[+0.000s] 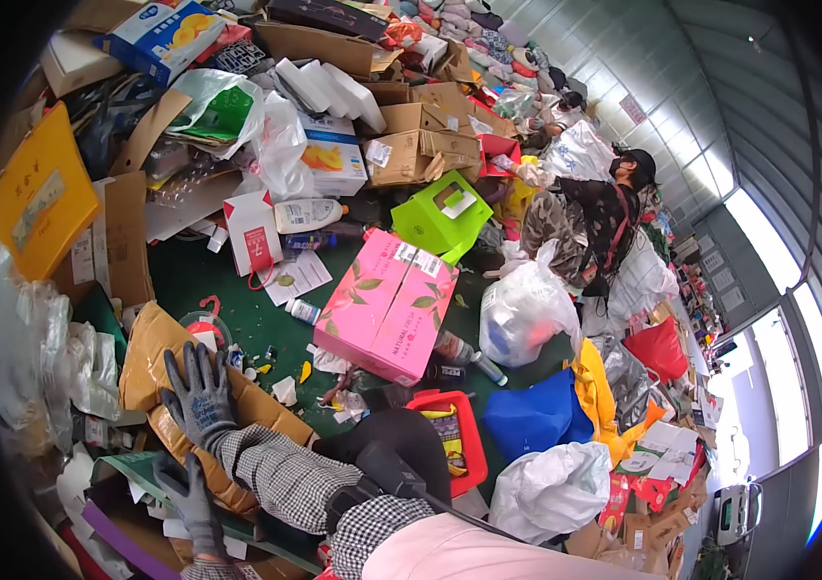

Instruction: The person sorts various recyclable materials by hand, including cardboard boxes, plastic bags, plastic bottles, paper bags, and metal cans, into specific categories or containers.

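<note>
My right hand (201,404), in a grey knit work glove with a checked sleeve behind it, lies with fingers spread on a brown, creased cardboard package (155,353). Lower down, my left hand (189,498), gloved the same way, has its fingers stretched out close to the package's lower edge. It holds nothing that shows. Below it are a green-edged carton (131,464) and a purple-edged box panel (121,541). Beyond the package stands a clear tub with a red handle (206,329). Small scraps are scattered on the green floor beside it.
A pink carton (387,304), a lime green box (442,215) and a red bin (474,454) stand in front of me. Heaped cardboard and plastic bags lie at the upper left. A person (590,208) works at the right, near a filled white bag (529,309).
</note>
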A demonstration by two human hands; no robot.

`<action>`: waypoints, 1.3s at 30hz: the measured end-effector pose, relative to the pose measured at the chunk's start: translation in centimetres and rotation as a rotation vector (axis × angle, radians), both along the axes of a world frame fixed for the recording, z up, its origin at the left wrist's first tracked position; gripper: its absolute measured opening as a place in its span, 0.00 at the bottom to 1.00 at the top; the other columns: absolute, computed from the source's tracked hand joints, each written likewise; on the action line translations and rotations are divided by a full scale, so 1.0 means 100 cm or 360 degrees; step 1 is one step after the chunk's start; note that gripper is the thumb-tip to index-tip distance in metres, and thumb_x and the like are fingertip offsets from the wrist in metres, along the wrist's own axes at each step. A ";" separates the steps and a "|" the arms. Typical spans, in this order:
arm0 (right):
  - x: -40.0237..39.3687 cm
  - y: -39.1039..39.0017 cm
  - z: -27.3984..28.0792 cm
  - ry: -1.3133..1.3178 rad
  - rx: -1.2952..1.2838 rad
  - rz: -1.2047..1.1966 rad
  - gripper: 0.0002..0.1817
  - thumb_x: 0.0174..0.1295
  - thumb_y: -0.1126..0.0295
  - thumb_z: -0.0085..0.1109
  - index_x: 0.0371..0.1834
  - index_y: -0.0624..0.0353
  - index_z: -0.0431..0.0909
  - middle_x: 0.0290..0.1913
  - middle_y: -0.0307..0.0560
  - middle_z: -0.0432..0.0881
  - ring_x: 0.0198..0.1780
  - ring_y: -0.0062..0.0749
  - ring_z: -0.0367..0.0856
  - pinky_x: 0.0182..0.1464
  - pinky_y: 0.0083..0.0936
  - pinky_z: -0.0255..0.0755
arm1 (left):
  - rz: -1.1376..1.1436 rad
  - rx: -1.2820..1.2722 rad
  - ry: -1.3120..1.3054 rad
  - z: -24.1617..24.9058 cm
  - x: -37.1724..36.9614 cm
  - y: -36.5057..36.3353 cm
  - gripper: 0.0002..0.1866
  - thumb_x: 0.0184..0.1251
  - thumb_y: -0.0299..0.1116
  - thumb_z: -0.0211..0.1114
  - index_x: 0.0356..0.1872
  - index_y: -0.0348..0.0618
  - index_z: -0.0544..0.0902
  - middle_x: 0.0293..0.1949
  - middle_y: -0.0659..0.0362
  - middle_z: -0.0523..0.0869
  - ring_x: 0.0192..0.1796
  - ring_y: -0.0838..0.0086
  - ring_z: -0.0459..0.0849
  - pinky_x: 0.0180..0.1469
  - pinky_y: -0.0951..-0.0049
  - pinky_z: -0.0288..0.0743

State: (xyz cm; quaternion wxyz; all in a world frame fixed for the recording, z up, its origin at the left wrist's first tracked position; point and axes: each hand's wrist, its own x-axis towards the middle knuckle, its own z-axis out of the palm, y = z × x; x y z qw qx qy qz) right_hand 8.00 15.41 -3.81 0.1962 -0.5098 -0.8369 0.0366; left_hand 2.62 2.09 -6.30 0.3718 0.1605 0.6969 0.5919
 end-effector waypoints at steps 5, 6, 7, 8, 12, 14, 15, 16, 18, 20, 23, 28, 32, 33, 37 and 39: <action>0.001 0.002 0.014 -0.0189 -0.0340 0.0056 0.35 0.64 0.53 0.40 0.72 0.54 0.46 0.71 0.60 0.46 0.73 0.52 0.42 0.70 0.53 0.29 | -0.0187 -0.0516 0.1693 0.047 -0.024 0.098 0.34 0.63 0.49 0.57 0.68 0.54 0.57 0.68 0.48 0.56 0.70 0.54 0.54 0.69 0.57 0.47; 0.001 0.005 0.015 -0.0231 -0.0417 0.0072 0.35 0.62 0.53 0.41 0.71 0.55 0.47 0.71 0.60 0.45 0.73 0.52 0.40 0.70 0.53 0.27 | -0.0274 -0.0668 0.1906 0.049 -0.030 0.117 0.33 0.63 0.50 0.55 0.69 0.56 0.57 0.69 0.49 0.55 0.70 0.54 0.53 0.69 0.56 0.44; 0.002 0.006 0.013 -0.0271 -0.0502 0.0087 0.36 0.61 0.54 0.42 0.71 0.56 0.47 0.71 0.60 0.45 0.73 0.51 0.39 0.70 0.54 0.25 | -0.0366 -0.0827 0.2118 0.052 -0.033 0.133 0.33 0.63 0.51 0.54 0.69 0.59 0.57 0.70 0.50 0.54 0.71 0.54 0.51 0.70 0.55 0.42; 0.000 0.007 0.005 -0.0153 -0.0372 0.0056 0.39 0.59 0.53 0.44 0.71 0.61 0.46 0.72 0.60 0.44 0.74 0.51 0.37 0.71 0.54 0.24 | -0.0547 -0.0894 0.2054 0.061 -0.034 0.146 0.33 0.64 0.51 0.52 0.69 0.59 0.56 0.70 0.51 0.53 0.71 0.55 0.50 0.70 0.55 0.40; 0.005 0.009 0.015 -0.0227 -0.0535 0.0101 0.38 0.61 0.56 0.40 0.70 0.66 0.44 0.72 0.59 0.43 0.74 0.53 0.37 0.72 0.50 0.26 | -0.0864 -0.0890 0.1995 0.047 -0.046 0.162 0.32 0.66 0.51 0.49 0.70 0.59 0.54 0.71 0.53 0.51 0.72 0.56 0.47 0.71 0.56 0.36; 0.000 0.012 -0.009 -0.0201 -0.0366 0.0072 0.37 0.62 0.57 0.38 0.70 0.67 0.44 0.72 0.59 0.43 0.74 0.53 0.37 0.72 0.50 0.26 | -0.0877 -0.0868 0.2016 0.043 -0.046 0.162 0.31 0.67 0.51 0.47 0.70 0.60 0.53 0.72 0.53 0.49 0.72 0.57 0.47 0.71 0.55 0.35; -0.002 0.011 -0.020 -0.0187 -0.0277 0.0065 0.36 0.62 0.57 0.37 0.70 0.67 0.44 0.72 0.59 0.43 0.74 0.54 0.37 0.72 0.50 0.26 | -0.0902 -0.0913 0.2002 0.045 -0.041 0.163 0.31 0.67 0.51 0.46 0.70 0.59 0.53 0.72 0.53 0.49 0.72 0.57 0.47 0.71 0.55 0.35; -0.003 0.012 -0.018 -0.0216 -0.0315 0.0060 0.35 0.63 0.59 0.35 0.70 0.68 0.43 0.72 0.59 0.43 0.74 0.54 0.37 0.72 0.50 0.25 | -0.0913 -0.0950 0.1999 0.050 -0.040 0.165 0.31 0.67 0.51 0.46 0.70 0.59 0.54 0.72 0.53 0.49 0.72 0.57 0.47 0.71 0.55 0.35; -0.003 0.013 -0.017 -0.0275 -0.0355 0.0062 0.36 0.62 0.59 0.35 0.70 0.67 0.42 0.72 0.60 0.43 0.74 0.54 0.36 0.72 0.50 0.25 | -0.0894 -0.0948 0.2026 0.046 -0.043 0.169 0.31 0.67 0.50 0.46 0.70 0.58 0.54 0.71 0.54 0.50 0.72 0.57 0.47 0.71 0.55 0.34; -0.001 0.015 -0.002 -0.0337 -0.0475 0.0076 0.36 0.63 0.59 0.35 0.71 0.66 0.41 0.73 0.59 0.42 0.74 0.52 0.36 0.72 0.49 0.25 | -0.0869 -0.0912 0.2032 0.044 -0.044 0.169 0.31 0.67 0.51 0.46 0.70 0.58 0.55 0.71 0.54 0.50 0.72 0.58 0.47 0.71 0.56 0.34; 0.001 0.016 -0.005 -0.0277 -0.0493 0.0065 0.38 0.61 0.56 0.39 0.71 0.65 0.41 0.73 0.57 0.40 0.74 0.50 0.32 0.72 0.48 0.21 | -0.0811 -0.0872 0.2022 0.037 -0.045 0.169 0.28 0.69 0.49 0.43 0.70 0.58 0.56 0.71 0.54 0.51 0.72 0.60 0.47 0.71 0.57 0.34; 0.035 0.020 0.002 0.0367 -0.0149 0.0342 0.34 0.57 0.64 0.48 0.68 0.63 0.53 0.68 0.57 0.56 0.71 0.48 0.50 0.71 0.42 0.38 | -0.0779 -0.0838 0.2003 0.013 -0.056 0.177 0.27 0.71 0.48 0.41 0.69 0.59 0.57 0.71 0.55 0.52 0.72 0.62 0.48 0.71 0.59 0.35; 0.038 0.040 -0.001 0.0544 -0.0309 0.0296 0.22 0.62 0.65 0.46 0.60 0.56 0.66 0.58 0.51 0.71 0.60 0.48 0.66 0.64 0.39 0.54 | -0.0827 -0.0955 0.1999 0.033 -0.047 0.176 0.27 0.70 0.48 0.41 0.69 0.59 0.57 0.71 0.56 0.52 0.72 0.63 0.48 0.71 0.60 0.35; 0.036 0.042 0.000 0.0492 -0.0345 0.0242 0.22 0.62 0.65 0.46 0.60 0.56 0.66 0.57 0.51 0.71 0.59 0.48 0.67 0.63 0.40 0.55 | -0.0814 -0.0954 0.2017 0.034 -0.046 0.176 0.27 0.70 0.48 0.41 0.69 0.59 0.57 0.71 0.56 0.53 0.72 0.63 0.48 0.71 0.59 0.36; 0.015 0.047 -0.001 0.0109 -0.0238 0.0109 0.24 0.59 0.65 0.47 0.61 0.54 0.65 0.55 0.47 0.71 0.55 0.41 0.68 0.60 0.40 0.57 | -0.0845 -0.1077 0.2076 0.040 -0.041 0.177 0.27 0.70 0.48 0.42 0.69 0.59 0.57 0.71 0.57 0.53 0.72 0.62 0.50 0.70 0.56 0.38; 0.005 0.046 -0.010 -0.0230 -0.0204 0.0106 0.25 0.58 0.65 0.46 0.62 0.53 0.64 0.56 0.45 0.70 0.56 0.39 0.67 0.60 0.40 0.57 | -0.0793 -0.1049 0.2142 0.034 -0.042 0.176 0.28 0.70 0.47 0.43 0.70 0.60 0.55 0.71 0.57 0.53 0.72 0.62 0.51 0.69 0.54 0.40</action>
